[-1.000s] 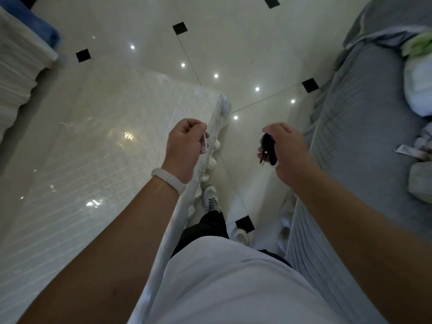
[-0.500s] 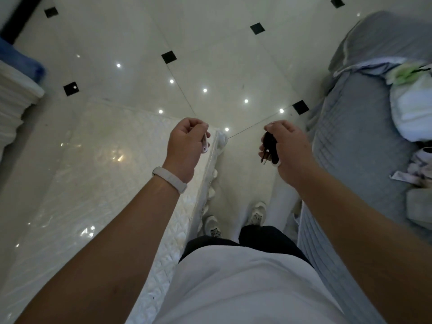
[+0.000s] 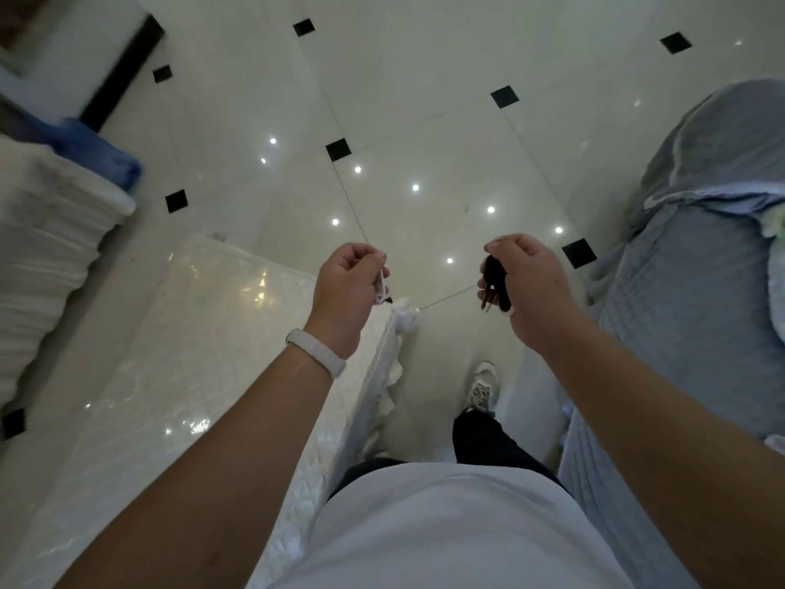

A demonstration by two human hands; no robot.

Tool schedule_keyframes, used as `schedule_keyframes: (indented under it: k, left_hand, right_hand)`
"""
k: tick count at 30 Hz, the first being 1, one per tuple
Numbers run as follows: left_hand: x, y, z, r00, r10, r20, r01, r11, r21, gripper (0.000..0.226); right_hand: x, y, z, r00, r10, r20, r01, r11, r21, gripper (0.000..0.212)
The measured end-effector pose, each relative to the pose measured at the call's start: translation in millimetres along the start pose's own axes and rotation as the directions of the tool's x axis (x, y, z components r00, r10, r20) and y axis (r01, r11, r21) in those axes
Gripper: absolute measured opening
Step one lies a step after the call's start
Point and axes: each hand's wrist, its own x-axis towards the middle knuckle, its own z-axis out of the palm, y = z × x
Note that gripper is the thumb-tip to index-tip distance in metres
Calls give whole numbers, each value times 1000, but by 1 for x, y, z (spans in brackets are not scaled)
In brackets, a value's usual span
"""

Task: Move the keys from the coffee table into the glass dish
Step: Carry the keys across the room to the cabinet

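Note:
My right hand (image 3: pixel 526 282) is closed around a black key fob with keys (image 3: pixel 495 286) hanging from it, held in the air over the floor. My left hand (image 3: pixel 346 286) pinches a small white, ring-like item (image 3: pixel 381 286) above the far corner of the coffee table (image 3: pixel 204 354), which has a glossy white top under a quilted clear cover. No glass dish is in view.
A grey-blue covered sofa (image 3: pixel 696 316) runs along the right. A white sofa arm (image 3: pixel 46 240) with a blue cloth (image 3: pixel 106 159) stands at the left. Between table and sofa is a narrow aisle of white tile floor (image 3: pixel 424 99), where one shoe (image 3: pixel 480 388) steps.
The view has travelled forward along the aisle; the table's far corner now lies under my left hand. Both hands keep the same grips and pose.

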Motion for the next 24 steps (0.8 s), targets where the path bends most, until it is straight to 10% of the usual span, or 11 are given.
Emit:
schedule_keyframes:
  k: [24]
  left_hand:
    - [194,107,127,998,52,-36,-56,991,-120,7]
  right_hand:
    - [216,-156,-13,993,-59,98,74,984,-163,9]
